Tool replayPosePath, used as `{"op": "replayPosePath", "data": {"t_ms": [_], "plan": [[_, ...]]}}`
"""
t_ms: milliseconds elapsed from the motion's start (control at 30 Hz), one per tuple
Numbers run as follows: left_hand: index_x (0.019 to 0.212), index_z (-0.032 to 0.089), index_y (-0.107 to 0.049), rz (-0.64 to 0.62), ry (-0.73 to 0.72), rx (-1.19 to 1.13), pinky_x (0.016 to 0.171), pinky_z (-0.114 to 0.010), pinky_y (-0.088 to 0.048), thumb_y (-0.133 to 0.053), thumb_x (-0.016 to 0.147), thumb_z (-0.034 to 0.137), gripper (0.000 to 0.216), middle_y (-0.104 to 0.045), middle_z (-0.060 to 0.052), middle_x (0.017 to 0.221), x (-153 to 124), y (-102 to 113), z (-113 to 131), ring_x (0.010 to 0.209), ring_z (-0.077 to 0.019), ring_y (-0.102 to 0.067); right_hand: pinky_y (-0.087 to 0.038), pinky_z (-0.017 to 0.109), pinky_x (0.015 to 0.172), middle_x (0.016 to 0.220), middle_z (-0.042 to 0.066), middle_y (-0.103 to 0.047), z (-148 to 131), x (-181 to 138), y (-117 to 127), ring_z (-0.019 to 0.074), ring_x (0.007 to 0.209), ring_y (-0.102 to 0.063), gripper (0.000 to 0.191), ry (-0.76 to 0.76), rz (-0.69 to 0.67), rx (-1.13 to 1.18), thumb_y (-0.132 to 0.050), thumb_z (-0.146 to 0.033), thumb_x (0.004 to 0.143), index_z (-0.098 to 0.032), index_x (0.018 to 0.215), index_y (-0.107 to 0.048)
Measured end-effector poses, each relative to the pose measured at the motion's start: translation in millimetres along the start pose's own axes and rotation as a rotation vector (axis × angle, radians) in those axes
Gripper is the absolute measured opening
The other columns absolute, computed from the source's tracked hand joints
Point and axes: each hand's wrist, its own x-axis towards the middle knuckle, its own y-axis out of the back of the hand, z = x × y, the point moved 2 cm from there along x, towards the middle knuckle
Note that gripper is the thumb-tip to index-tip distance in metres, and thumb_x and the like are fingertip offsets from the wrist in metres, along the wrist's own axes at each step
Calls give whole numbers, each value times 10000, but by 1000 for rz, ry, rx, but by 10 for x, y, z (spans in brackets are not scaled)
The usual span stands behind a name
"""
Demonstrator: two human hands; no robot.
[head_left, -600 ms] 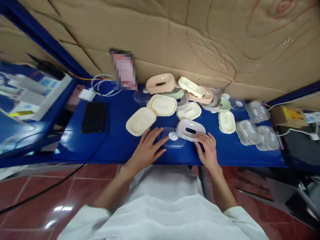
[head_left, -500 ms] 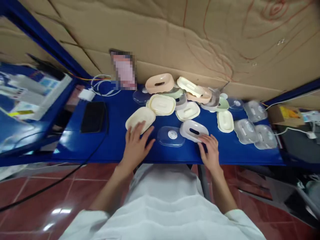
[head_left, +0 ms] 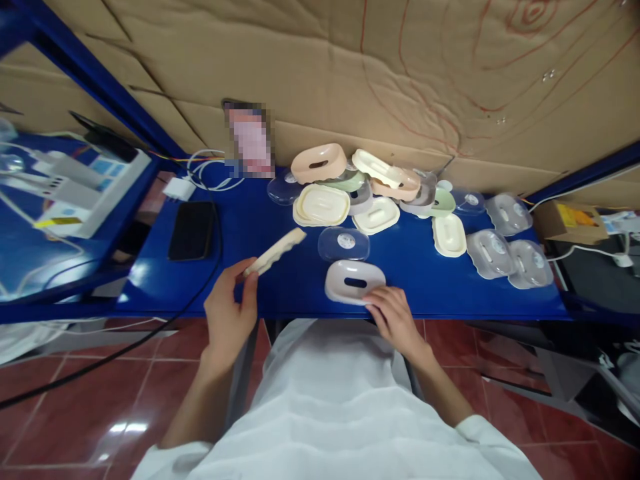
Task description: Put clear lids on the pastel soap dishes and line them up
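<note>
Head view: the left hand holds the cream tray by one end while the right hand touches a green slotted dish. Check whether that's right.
Not quite: the slotted dish that the right hand touches is whitish, not green, as the head view shows. The left hand does hold the cream tray by one end.

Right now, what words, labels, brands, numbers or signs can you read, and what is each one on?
No readable text.
Round white sticker on the clear cover beyond the slotted dish: printing too small to read.
Clear pieces at right: any markings too blurred.
Pixelated panel at the back: nothing legible.
</note>
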Motion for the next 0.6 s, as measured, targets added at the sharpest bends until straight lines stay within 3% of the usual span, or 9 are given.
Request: {"op": "replayPosePath", "data": {"t_ms": [167,333,467,600], "plan": [[1276,224,-698,-159,-180,-141,961,-321,-587,-574,1091,247,223,-767,-56,1157,-126,10,177,1039,-188,-745,-531,458,1041,1257,107,-711,217,30,83,272,1223,-664,395,-67,106,-61,-538,-166,1086,-271,1450,-652],[1271,251,-703,-313,-508,-173,1030,-396,-590,-646,1053,200,231,-746,-77,1202,-258,-159,227,1169,-227,-715,-518,467,1023,1245,103,-696,304,-128,271,279,1215,-654,360,-129,120,-120,-552,-186,1087,-277,1413,-676],[1272,228,-695,-473,-706,-186,1068,-426,-593,-576,1060,113,269,-736,-77,1187,-435,-363,312,1163,-214,-707,-511,480,1018,1250,105,-698,267,-190,341,283,1216,-650,317,-207,123,-138,-541,-215,1097,-274,1375,-682],[1389,228,-662,-336,-730,-106,1080,-443,-589,-662,1024,139,376,-665,-149,1386,-492,-505,406,1312,-270,-651,-488,512,1088,1202,92,-730,43,-113,163,258,1176,-678,296,-94,67,-115,-568,-185,1082,-267,1340,-686]]}}
